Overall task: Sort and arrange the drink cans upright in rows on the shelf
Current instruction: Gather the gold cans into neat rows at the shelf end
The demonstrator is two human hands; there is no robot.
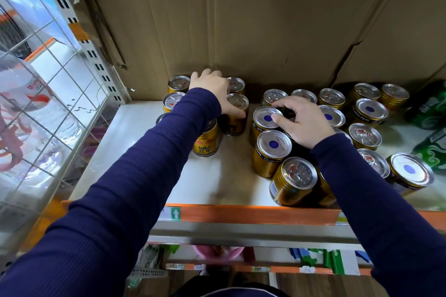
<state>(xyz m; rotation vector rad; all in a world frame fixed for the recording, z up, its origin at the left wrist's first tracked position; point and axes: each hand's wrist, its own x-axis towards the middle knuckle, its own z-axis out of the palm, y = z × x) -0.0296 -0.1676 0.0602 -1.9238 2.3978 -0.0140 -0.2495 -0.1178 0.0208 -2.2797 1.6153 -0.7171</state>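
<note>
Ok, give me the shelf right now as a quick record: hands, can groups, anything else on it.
left hand: on the left can group, thumb against one can; grip unclear
right hand: curled over the right can group, thumb on a blue-dot lid; grip unclear
left can group: gold, upright, pull-tab tops
right can group: gold, upright, blue-dot lids and pull-tab tops mixed
shelf: bare strip between the groups
other: green bottles at right edge; cardboard behind
</note>
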